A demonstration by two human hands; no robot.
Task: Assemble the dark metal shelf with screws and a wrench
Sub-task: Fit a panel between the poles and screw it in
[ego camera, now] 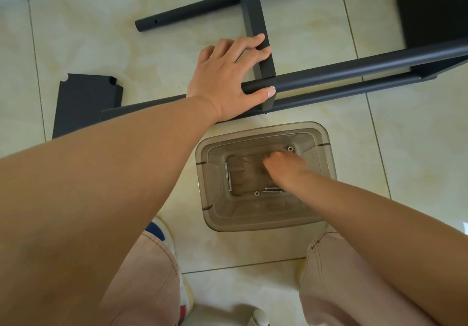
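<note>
Head view, the only one: the shelf frame (354, 72) lay on its side on the tiled floor (417, 161), a set of dark round tubes crossed by a flat bar (253, 16). The left hand (228, 77) rested flat on the joint where bar met tube, fingers (253, 43) spread wide over the bar and the thumb laid along the near tube, pressing down rather than gripping. A small bright screw head (266, 113) showed just under that joint. A separate dark panel (86, 102) lay on the floor to the left, partly under the forearm. Just in front of the frame stood a clear plastic bin (326, 148); the right hand (281, 166) was down inside it, fingers curled and bunched at the bottom. Could not tell whether they had closed on anything. Loose screws (273, 190) and washers (256, 193) lay scattered on the bin floor near the hand. No wrench was in sight. Trouser legs and shoes stood at the bottom of the frame. Judged step: fetching a fastener for the joint being steadied, with much of the frame seemingly unjoined. The next move would likely call for a fine pinch on one screw, lifting it clear of the bin, and lining it up with a hole while the left hand keeps the parts square.
</note>
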